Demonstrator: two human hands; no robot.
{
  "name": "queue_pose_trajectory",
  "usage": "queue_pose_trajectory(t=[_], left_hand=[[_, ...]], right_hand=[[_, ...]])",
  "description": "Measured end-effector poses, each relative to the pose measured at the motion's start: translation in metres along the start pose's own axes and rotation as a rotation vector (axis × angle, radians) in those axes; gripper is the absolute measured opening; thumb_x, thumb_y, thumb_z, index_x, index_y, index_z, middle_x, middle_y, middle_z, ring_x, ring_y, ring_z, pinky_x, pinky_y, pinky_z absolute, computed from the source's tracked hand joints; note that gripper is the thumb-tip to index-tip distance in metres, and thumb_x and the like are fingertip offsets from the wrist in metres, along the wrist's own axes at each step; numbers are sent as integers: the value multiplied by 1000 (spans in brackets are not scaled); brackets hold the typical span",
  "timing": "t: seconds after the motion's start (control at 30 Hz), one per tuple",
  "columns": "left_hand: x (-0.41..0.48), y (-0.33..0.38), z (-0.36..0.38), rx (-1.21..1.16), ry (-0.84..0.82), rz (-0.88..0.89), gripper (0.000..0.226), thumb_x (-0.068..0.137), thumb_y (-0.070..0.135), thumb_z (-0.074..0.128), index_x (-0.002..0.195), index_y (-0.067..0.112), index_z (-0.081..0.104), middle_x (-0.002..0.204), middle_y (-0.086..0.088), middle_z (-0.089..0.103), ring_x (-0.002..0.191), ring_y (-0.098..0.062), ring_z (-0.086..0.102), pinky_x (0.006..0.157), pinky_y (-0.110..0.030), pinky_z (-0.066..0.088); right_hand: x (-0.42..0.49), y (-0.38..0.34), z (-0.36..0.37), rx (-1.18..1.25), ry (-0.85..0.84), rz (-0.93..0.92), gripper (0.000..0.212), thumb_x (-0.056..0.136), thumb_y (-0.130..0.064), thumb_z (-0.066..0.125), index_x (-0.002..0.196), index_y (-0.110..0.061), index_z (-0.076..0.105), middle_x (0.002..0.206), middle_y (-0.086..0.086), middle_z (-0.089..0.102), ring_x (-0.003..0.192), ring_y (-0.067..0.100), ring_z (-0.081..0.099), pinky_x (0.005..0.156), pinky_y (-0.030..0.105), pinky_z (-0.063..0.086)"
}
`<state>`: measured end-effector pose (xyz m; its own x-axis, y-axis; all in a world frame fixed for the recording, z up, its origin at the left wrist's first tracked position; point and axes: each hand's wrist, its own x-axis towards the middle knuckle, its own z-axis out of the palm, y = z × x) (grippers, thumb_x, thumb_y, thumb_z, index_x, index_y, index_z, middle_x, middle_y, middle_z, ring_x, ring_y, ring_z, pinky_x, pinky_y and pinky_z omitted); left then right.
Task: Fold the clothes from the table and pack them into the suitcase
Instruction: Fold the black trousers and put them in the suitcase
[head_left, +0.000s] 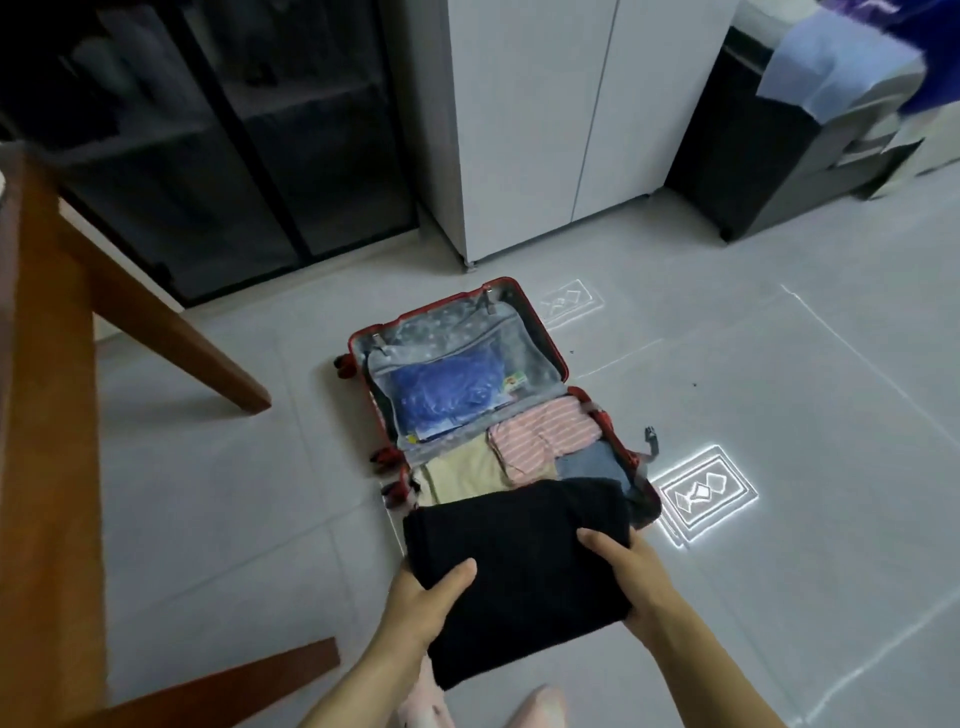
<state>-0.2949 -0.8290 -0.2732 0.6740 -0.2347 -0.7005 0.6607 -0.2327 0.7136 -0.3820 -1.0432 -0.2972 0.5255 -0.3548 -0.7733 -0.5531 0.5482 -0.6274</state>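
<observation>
We find the folded black garment (519, 561) held over the near end of the open red suitcase (545, 332), hiding its near edge; whether the cloth touches the contents we cannot tell. The left hand (415, 603) grips its near left edge, thumb on top, and the right hand (634, 577) grips the right edge likewise (fingers tucked beneath, out of sight). The near half holds a pale yellow garment (462, 473), a pink striped garment (540, 434) and a blue denim piece (592, 462). The far half keeps a blue item (441, 395) behind mesh. The suitcase lies on the tiled floor (779, 389); the wooden desk (52, 415) stands left.
</observation>
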Motion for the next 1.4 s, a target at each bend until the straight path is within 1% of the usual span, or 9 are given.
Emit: queue_pose_trajectory(t=[0.17, 0.3, 0.47, 0.63, 0.8, 1.0, 1.1, 1.23, 1.4], left_hand=[[94, -92, 56, 83, 43, -79, 37, 70, 34, 80, 99, 27, 59, 101, 3, 67, 95, -17, 64, 88, -35, 53], [166, -163, 106, 76, 2, -240, 29, 80, 27, 75, 102, 14, 62, 88, 4, 64, 82, -16, 62, 73, -25, 50], [241, -226, 137, -11, 0, -387, 30, 81, 33, 74, 100, 17, 58, 99, -6, 68, 88, -23, 66, 71, -33, 56], [321, -248, 120, 8, 133, -189, 27, 80, 25, 75, 102, 16, 61, 96, 0, 67, 86, -18, 63, 76, -28, 49], [379, -263, 57, -16, 268, -19, 38, 77, 28, 78, 111, 16, 63, 104, -2, 69, 95, -19, 65, 88, -37, 53], [398, -292, 15, -83, 297, -28, 36, 83, 31, 71, 114, 21, 56, 103, 3, 63, 88, -11, 60, 63, -18, 46], [399, -303, 31, -75, 272, -46, 41, 82, 34, 72, 117, 16, 59, 110, 0, 64, 96, -17, 61, 71, -22, 49], [389, -301, 93, -64, 125, -68, 28, 83, 34, 71, 106, 19, 64, 101, 4, 68, 92, -13, 64, 71, -22, 52], [380, -320, 191, 72, -22, -104, 60, 66, 54, 73, 114, 20, 60, 108, 3, 68, 101, -16, 64, 93, -34, 51]], right_hand=[[105, 47, -48, -202, 170, -33, 45, 79, -13, 74, 119, -12, 51, 104, 11, 66, 90, 29, 67, 82, 45, 56], [194, 86, -91, -445, 300, -16, 39, 76, -10, 73, 109, -11, 52, 95, 10, 63, 86, 27, 62, 82, 41, 52], [286, 119, -121, -641, 356, -59, 46, 72, -15, 77, 113, -5, 58, 100, 11, 64, 89, 28, 61, 83, 37, 50], [356, 133, -90, -540, 260, -158, 45, 78, -11, 74, 118, -8, 53, 105, 10, 60, 100, 28, 59, 90, 40, 48], [417, 149, -21, -508, 103, -304, 32, 78, 0, 73, 101, -10, 54, 97, 8, 62, 90, 20, 58, 75, 21, 41], [445, 179, 17, -534, -45, -230, 28, 77, -6, 75, 91, -20, 55, 88, -2, 62, 79, 9, 58, 75, 26, 45], [445, 171, -4, -594, -28, -203, 33, 76, -7, 76, 102, -11, 56, 95, 6, 65, 82, 16, 61, 73, 24, 46], [433, 139, -72, -675, 54, -153, 23, 77, -5, 75, 92, -11, 58, 88, 9, 65, 75, 17, 60, 76, 30, 46], [422, 123, -163, -817, 238, -32, 27, 76, -11, 76, 97, -8, 59, 83, 9, 63, 76, 22, 59, 71, 32, 46]])
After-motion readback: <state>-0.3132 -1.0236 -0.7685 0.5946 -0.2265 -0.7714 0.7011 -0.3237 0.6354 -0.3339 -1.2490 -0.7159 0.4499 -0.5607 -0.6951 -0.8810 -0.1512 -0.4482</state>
